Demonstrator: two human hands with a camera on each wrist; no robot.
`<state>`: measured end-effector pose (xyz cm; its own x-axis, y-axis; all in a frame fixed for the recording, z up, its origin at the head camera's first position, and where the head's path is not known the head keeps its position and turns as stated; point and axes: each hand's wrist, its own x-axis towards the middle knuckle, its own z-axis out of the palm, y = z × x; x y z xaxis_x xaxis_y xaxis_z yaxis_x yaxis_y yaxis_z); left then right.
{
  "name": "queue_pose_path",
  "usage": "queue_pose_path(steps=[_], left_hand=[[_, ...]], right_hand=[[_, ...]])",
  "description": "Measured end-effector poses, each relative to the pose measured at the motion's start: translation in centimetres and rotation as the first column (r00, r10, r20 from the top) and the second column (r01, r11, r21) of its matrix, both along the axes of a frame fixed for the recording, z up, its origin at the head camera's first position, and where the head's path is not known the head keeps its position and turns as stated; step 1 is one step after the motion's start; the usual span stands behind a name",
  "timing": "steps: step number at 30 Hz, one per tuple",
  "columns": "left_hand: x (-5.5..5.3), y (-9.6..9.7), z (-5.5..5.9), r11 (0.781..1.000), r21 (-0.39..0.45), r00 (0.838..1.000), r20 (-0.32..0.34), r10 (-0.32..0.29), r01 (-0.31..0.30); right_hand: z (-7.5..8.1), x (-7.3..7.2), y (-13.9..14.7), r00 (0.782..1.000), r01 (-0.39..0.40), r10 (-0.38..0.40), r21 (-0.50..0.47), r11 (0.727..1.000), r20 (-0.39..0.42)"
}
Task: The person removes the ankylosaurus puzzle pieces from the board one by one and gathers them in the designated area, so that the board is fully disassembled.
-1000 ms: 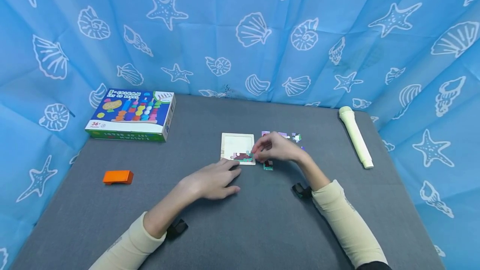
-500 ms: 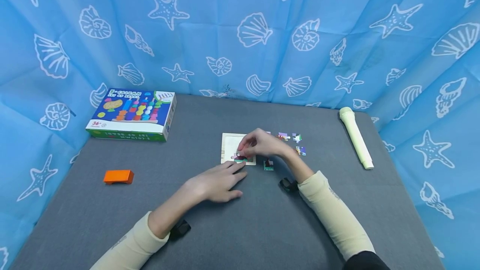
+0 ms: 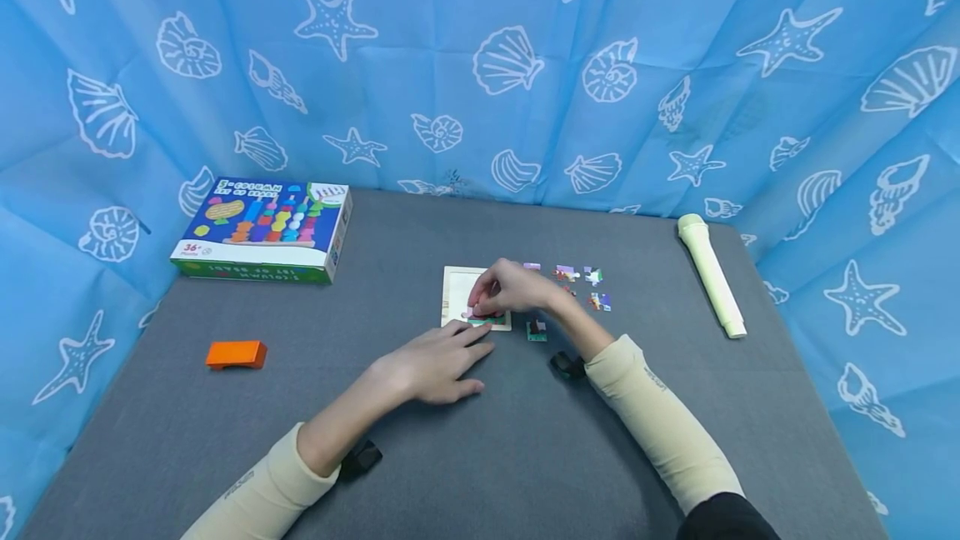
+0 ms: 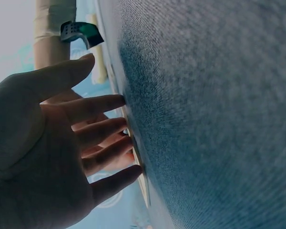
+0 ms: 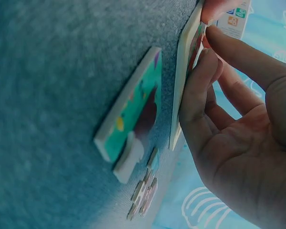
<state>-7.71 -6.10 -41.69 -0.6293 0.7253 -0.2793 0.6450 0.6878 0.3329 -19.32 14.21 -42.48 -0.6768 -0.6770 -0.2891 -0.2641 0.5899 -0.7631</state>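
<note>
A small square wooden puzzle tray (image 3: 447, 294) lies mid-table, with joined pink, brown and green puzzle pieces (image 3: 495, 321) along its near side. My right hand (image 3: 516, 287) reaches over the tray, thumb and fingers curled together at a puzzle piece mostly hidden under them. In the right wrist view its thumb and fingertips meet just inside the tray's rim (image 5: 177, 102). My left hand (image 3: 431, 365) is spread palm down, fingertips at the tray's near edge. A loose green and brown puzzle piece (image 3: 537, 331) lies right of the tray.
More loose puzzle pieces (image 3: 567, 273) lie beyond the right forearm. A bead-set box (image 3: 258, 232) stands at the back left, an orange block (image 3: 236, 354) in front of it. A pale yellow stick-shaped object (image 3: 712, 275) lies at the right. A blue curtain (image 3: 420, 65) hangs behind the table.
My right hand has moved left from the tray's right edge to over the pieces inside it, uncovering loose pieces on the right. My left hand has slid slightly right along the near edge.
</note>
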Motion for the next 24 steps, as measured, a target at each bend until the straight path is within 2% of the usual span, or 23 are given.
queue_pose_path(steps=[8,17,21,24], left_hand=[[0.1,0.0,0.1,1.0,-0.001,1.0,-0.007,-0.001,0.001],[0.2,-0.1,0.0,1.0,0.009,1.0,-0.004,0.004,-0.004],[0.2,-0.1,0.1,1.0,0.013,1.0,0.001,0.002,-0.002],[0.2,-0.1,0.1,1.0,0.014,1.0,0.001,0.002,-0.002]], right_hand=[[0.1,0.4,0.0,1.0,0.021,-0.02,-0.024,1.0,0.017],[0.5,0.7,0.6,0.999,0.001,0.003,-0.082,0.997,0.052],[0.5,0.8,1.1,1.0,-0.014,0.016,-0.116,0.993,0.01],[0.6,1.0,1.6,1.0,0.0,-0.003,-0.134,0.991,-0.023]])
